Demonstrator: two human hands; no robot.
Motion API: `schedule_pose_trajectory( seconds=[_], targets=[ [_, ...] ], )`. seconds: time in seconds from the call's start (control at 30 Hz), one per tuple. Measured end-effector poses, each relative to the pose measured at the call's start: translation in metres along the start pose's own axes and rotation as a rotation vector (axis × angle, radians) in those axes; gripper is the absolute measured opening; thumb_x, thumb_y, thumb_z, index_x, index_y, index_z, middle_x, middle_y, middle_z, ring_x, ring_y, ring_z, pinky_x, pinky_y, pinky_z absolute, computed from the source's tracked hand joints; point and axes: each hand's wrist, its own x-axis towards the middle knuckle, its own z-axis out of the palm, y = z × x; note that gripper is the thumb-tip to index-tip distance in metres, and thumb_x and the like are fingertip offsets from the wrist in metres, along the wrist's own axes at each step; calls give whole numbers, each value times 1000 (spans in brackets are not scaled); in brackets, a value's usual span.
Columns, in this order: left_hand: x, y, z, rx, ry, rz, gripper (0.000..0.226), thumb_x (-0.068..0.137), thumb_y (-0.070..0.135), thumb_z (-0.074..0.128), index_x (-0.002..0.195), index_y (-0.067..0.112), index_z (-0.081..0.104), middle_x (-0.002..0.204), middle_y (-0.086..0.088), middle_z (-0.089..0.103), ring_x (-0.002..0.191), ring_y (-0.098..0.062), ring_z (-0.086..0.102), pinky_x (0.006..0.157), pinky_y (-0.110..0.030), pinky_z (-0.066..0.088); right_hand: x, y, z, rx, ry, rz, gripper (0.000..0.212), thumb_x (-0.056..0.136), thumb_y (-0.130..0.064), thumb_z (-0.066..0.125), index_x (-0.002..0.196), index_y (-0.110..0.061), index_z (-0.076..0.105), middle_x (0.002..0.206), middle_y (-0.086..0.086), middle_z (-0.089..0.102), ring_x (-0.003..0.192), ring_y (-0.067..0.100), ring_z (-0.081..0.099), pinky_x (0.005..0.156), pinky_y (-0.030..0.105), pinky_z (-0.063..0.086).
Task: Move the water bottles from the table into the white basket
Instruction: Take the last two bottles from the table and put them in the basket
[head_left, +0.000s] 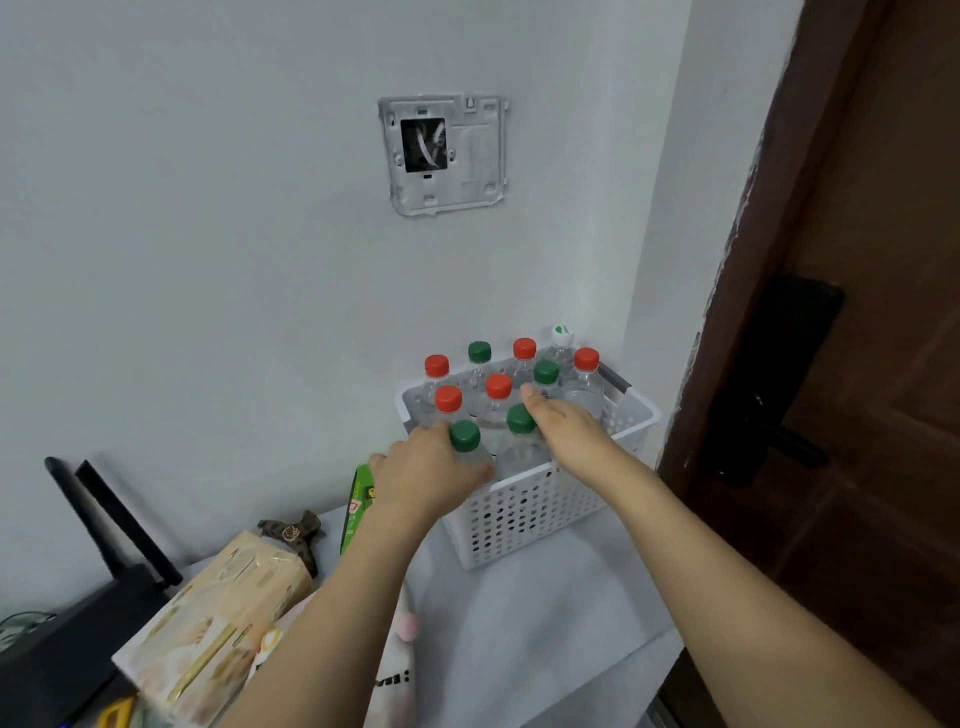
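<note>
Both forearms stretch out from the camera toward the white basket (545, 512), a perforated plastic crate standing on the pale table (545, 613) by the wall. Left hand (426, 475) wraps its fingers around the front green-capped bottle (467, 447) at the shoulder, just under the cap, right at the basket's near-left corner, and it looks as if that one is going in or being settled, though the hand hides whether its base is down. Right hand (566, 426) lies flat and relaxed across the next green-capped bottle (521, 423), steadying it rather than clutching anything. Behind them the water bottles (497, 397) stand upright and packed close, red caps and green, one white cap (562, 335) at the back. These look like clear thin-walled plastic, smooth, so a squeeze would dent them; if full they carry some weight. Best hold is the stiffer shoulder or neck below the cap. No bottle shows on the table outside the basket.
</note>
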Motion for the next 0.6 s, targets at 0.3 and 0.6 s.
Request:
schedule_pose_trajectory(
  seconds=[0.3,0.6],
  targets=[
    [-9,50,-37,83,479,406,56,94,49,52,138,15,45,134,-7,53,117,-29,52,95,-41,43,-49,2,-64,-149,313,-308,45,92,-37,57,134,-23,49,133,-1,52,116,10,49,91,24,33],
    [-34,113,-43,146,497,657,53,98,43,46,140,11,44,143,-11,49,129,-30,44,106,-45,38,-127,13,-127,-434,488,-225,65,94,-34,57,149,-11,31,151,11,37,137,26,36,112,36,30]
  ],
)
